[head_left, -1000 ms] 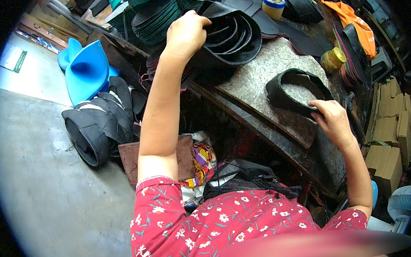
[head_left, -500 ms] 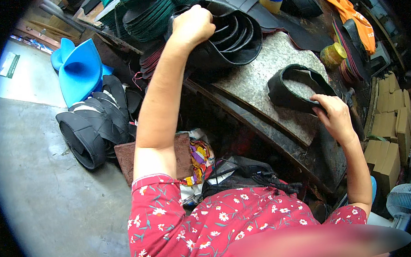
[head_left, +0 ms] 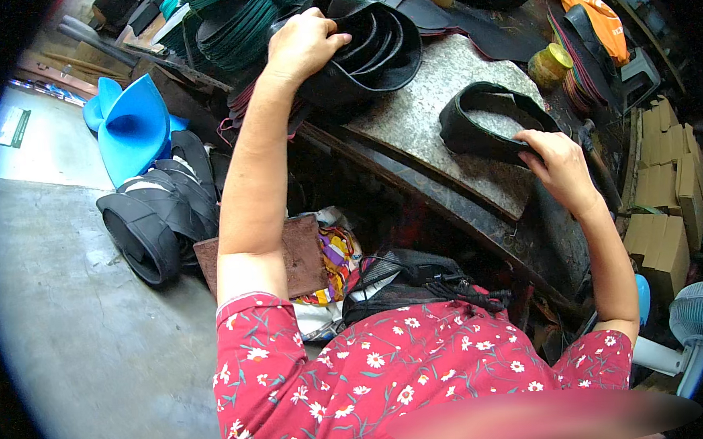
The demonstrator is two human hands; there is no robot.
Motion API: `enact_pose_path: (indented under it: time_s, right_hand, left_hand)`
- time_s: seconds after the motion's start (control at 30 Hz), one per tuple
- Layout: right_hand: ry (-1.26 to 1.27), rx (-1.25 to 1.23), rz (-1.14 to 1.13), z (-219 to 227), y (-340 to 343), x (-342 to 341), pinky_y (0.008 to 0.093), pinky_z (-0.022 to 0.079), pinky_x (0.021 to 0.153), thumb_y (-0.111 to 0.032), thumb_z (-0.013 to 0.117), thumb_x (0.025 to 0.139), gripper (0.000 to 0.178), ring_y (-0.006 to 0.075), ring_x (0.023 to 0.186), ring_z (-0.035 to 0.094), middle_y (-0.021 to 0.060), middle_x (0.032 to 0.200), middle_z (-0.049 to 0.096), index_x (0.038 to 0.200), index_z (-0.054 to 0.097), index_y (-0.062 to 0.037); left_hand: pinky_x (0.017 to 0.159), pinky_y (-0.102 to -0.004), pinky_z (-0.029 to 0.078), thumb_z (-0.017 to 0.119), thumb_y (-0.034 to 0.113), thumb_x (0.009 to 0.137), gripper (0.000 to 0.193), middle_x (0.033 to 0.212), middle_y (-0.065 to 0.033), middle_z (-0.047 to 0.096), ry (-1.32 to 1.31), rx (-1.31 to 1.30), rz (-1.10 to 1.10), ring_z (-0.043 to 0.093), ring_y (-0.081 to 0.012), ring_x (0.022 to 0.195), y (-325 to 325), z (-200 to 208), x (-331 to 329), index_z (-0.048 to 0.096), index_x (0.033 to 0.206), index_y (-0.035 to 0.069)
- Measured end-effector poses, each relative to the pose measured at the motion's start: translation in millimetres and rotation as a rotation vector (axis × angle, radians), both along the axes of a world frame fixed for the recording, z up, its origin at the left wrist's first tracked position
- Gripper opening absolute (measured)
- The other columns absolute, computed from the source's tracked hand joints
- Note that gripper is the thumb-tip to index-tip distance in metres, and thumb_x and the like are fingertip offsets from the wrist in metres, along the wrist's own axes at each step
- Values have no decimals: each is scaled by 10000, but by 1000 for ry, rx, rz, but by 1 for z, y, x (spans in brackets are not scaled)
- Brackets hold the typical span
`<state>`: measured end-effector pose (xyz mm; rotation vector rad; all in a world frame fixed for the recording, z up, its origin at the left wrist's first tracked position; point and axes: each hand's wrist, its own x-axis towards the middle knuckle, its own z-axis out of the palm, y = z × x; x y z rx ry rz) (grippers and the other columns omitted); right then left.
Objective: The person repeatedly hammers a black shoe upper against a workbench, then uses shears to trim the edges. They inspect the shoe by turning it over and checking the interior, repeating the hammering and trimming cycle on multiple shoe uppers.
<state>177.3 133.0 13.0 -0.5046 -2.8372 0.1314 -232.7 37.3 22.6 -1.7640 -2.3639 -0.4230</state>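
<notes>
Slantwise long axis, black loop (head_left: 478, 139), opening upward

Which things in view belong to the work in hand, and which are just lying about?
In use, judging by the hands:
black band, pinched by the right hand
nested black curved pieces, at the left hand
speckled grey board, beneath the band

Apparently just lying about, away from both hands:
blue curled sheet
orange cloth
cardboard boxes

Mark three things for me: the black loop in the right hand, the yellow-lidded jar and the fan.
Black loop (head_left: 474, 138), head view: near outer wall.
Yellow-lidded jar (head_left: 546, 69), head view: side of its body.
Fan (head_left: 695, 313), head view: grille.
</notes>
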Motion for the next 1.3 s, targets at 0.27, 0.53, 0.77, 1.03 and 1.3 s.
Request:
enact_pose_path:
  time_s: [0.27,0.53,0.77,1.03,1.3]
  right_hand:
    - [34,38,23,-8,-1,7,405,502,794,-144,687,845,271,315,863,655,125,951,690,1104,618,-98]
    - [60,25,-6,-11,-8,13,415,505,777,-162,682,857,280,331,854,653,134,948,690,1124,624,-98]
    - [-13,1,-53,-12,-4,14,426,508,779,-151,686,850,287,350,879,648,148,958,681,1123,622,-91]
    - [39,1,-42,-9,-1,11,447,526,685,-221,709,832,299,345,784,670,147,839,671,1097,606,-127]
    - [182,-111,125,37,-16,2,410,528,697,-174,751,787,231,322,796,673,117,856,681,978,672,-70]
  left_hand:
    - [952,-436,496,643,700,778,755,1178,-188,620,129,-125,-109,590,-344,1111,-13,8,15,716,1116,29]
    - [929,-438,508,734,655,709,697,1115,-166,627,204,-46,-83,603,-322,1077,-21,-2,34,731,1013,27]
    - [906,-434,506,692,654,745,672,1043,-172,633,178,33,-89,610,-343,1042,-21,-5,35,726,944,13]
    - [944,-460,444,791,689,557,864,1324,-166,542,258,-65,-21,498,-317,1206,-33,13,63,682,1064,-2]
    - [1153,-552,227,809,506,642,637,1418,-161,457,40,383,-589,356,-384,1376,-49,43,162,649,1096,89]
